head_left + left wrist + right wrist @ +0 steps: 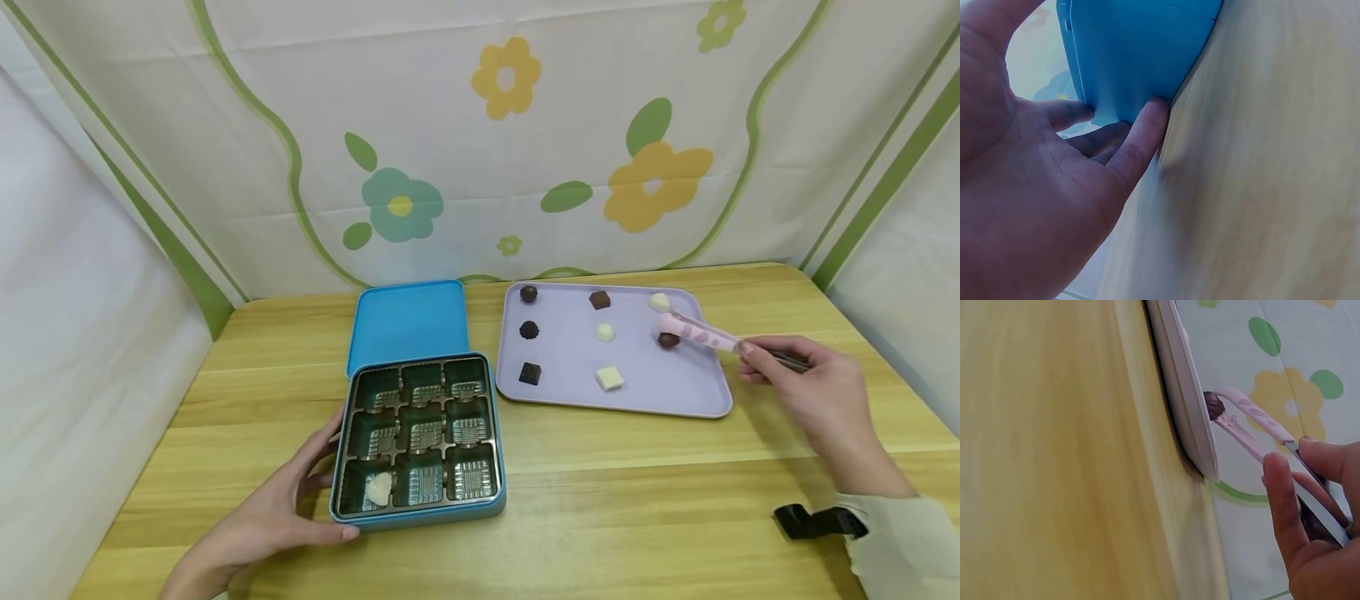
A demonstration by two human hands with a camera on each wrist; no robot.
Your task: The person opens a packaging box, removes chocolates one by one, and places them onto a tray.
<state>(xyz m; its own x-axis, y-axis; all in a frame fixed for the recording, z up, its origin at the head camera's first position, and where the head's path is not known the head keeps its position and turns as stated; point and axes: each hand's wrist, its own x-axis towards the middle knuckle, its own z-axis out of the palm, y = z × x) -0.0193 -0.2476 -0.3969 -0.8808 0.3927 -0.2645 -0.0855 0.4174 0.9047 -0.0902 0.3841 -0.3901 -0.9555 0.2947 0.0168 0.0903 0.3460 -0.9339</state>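
Observation:
My right hand (817, 392) holds a pair of tongs (705, 333) with pink tips. The tips are over the right side of a lilac tray (555, 396), between a white chocolate (659, 302) and a round dark chocolate (668, 341). In the right wrist view the arms of the tongs (1260, 419) stand apart. My left hand (277, 500) rests at the near-left corner of a blue tin (435, 521), fingertips against its wall (1141, 56), thumb along the front. A white chocolate (378, 489) lies in the near-left compartment of the tin's divided insert.
Behind the tin lies its blue lid (408, 321). More chocolates sit in rows on the tray, among them a dark square (529, 373), a white square (610, 378) and a brown one (599, 300). A flowered cloth (465, 167) hangs behind the wooden table (600, 517).

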